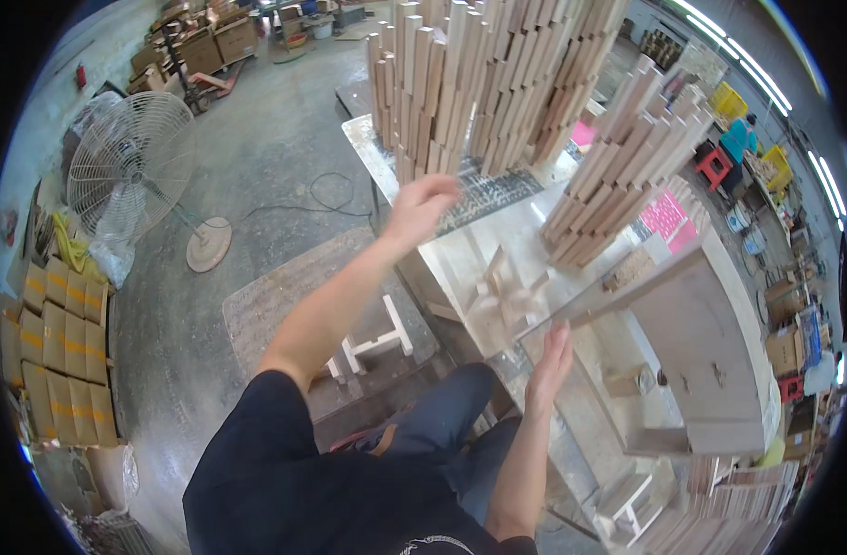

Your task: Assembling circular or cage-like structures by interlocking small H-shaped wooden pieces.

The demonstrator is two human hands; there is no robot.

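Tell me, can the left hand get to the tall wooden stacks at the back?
Probably yes. The left hand looks close to the near side of the tall wooden stacks, and I see nothing between them, though blur hides whether its grip is empty.

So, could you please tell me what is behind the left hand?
Wooden strips stand upright on a table beyond the left hand; what it covers cannot be seen.
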